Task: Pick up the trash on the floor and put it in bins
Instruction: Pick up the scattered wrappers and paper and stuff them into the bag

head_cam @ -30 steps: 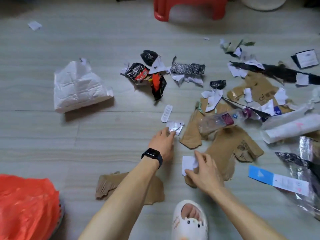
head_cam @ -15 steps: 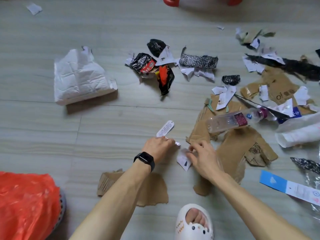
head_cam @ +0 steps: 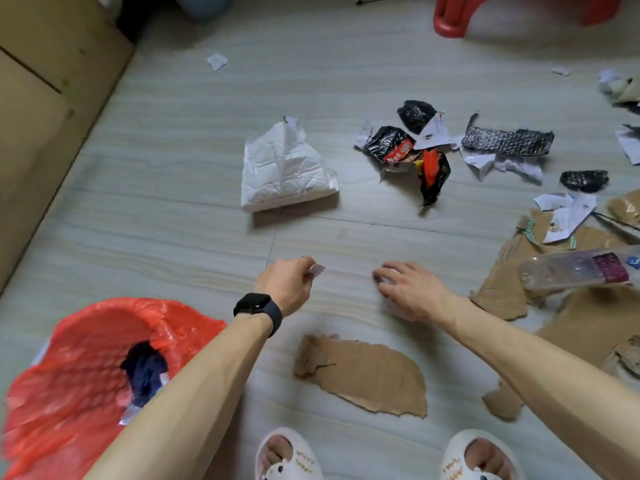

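My left hand (head_cam: 289, 285), with a black watch on its wrist, is closed on small white paper scraps (head_cam: 317, 269) that poke out past the fingers. My right hand (head_cam: 410, 289) hovers palm down just above the floor, fingers curled over a white paper piece (head_cam: 385, 280) that is mostly hidden. The bin (head_cam: 104, 308), a basket lined with a red plastic bag, stands at the lower left beside my left forearm, with dark trash inside. A torn brown cardboard piece (head_cam: 363, 372) lies on the floor between my arms.
A crumpled white paper bag (head_cam: 284, 171) lies ahead. Black and red snack wrappers (head_cam: 408, 150) lie further right, with a clear plastic bottle (head_cam: 575, 270) on brown paper (head_cam: 585, 327). A cardboard box (head_cam: 41, 116) stands at the left and a red stool (head_cam: 519, 12) at the back. My slippers (head_cam: 287, 459) are at the bottom.
The view has swung left, bringing the red bin into sight. Both hands have lifted off the floor with paper scraps and moved left, away from the brown paper pile.
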The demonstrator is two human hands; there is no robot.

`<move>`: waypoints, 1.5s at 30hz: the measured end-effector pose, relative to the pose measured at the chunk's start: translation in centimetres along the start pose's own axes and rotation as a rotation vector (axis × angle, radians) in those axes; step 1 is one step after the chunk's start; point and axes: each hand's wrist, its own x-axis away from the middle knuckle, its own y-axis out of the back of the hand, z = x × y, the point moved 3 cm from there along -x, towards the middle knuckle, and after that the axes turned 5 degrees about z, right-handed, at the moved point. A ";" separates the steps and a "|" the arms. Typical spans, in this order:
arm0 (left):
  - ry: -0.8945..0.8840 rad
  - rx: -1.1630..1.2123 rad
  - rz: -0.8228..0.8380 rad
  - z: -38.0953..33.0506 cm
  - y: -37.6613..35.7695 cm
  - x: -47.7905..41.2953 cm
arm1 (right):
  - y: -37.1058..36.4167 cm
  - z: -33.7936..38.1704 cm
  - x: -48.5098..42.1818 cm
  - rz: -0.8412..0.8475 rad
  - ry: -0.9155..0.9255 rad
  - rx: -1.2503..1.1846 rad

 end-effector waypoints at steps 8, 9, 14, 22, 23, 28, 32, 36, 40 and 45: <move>-0.133 -0.316 0.089 4.7 5.0 5.7 | -1.0 2.4 2.9 0.174 -0.435 -0.164; -0.128 -0.317 0.078 5.0 5.7 6.3 | -1.1 2.6 3.4 0.222 -0.465 -0.189; -0.095 -0.233 -0.022 4.6 8.0 9.5 | -1.1 2.4 6.1 0.270 -0.673 -0.465; -0.169 -0.174 0.032 0.8 4.4 12.0 | -3.1 4.4 8.3 0.129 -0.812 -0.511; -0.160 -0.138 0.036 0.5 3.8 12.1 | -3.1 4.4 8.5 0.145 -0.831 -0.499; -0.187 -0.130 0.023 -0.2 4.2 13.8 | -1.7 4.5 10.7 0.202 -0.890 -0.457; -0.148 -0.168 -0.096 1.7 9.0 15.8 | 5.3 6.2 10.4 -0.013 -0.777 -0.475; -0.030 -0.151 -0.214 6.1 14.2 18.9 | 16.1 10.9 7.9 -0.171 -0.557 -0.536; 0.159 0.088 -0.322 12.7 16.8 24.5 | 26.6 19.7 5.4 -0.218 -0.230 -0.496; 0.421 0.445 -0.334 18.6 13.1 30.1 | 31.2 29.8 2.5 -0.166 -0.038 -0.459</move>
